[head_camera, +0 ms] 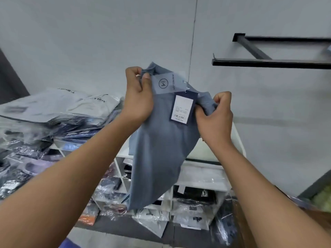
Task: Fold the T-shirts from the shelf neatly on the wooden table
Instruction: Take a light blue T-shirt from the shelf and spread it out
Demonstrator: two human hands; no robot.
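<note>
A blue-grey T-shirt (pixel 159 149) hangs in the air in front of me, above the white shelf (pixel 211 178). My left hand (pixel 138 97) grips its top left edge near the collar. My right hand (pixel 215 117) grips the top right edge, fingers curled into the cloth. Two paper tags hang at the collar: a pale one with a round logo (pixel 163 83) and a dark one with a white barcode label (pixel 182 109). The shirt's lower part drapes down over the shelf front.
A pile of T-shirts in plastic bags (pixel 53 108) lies on the left, with more bagged garments (pixel 193 212) in the shelf compartments and on the floor. A black metal wall rack (pixel 268 62) juts out at the upper right. A brown wooden surface (pixel 315 217) shows at the lower right.
</note>
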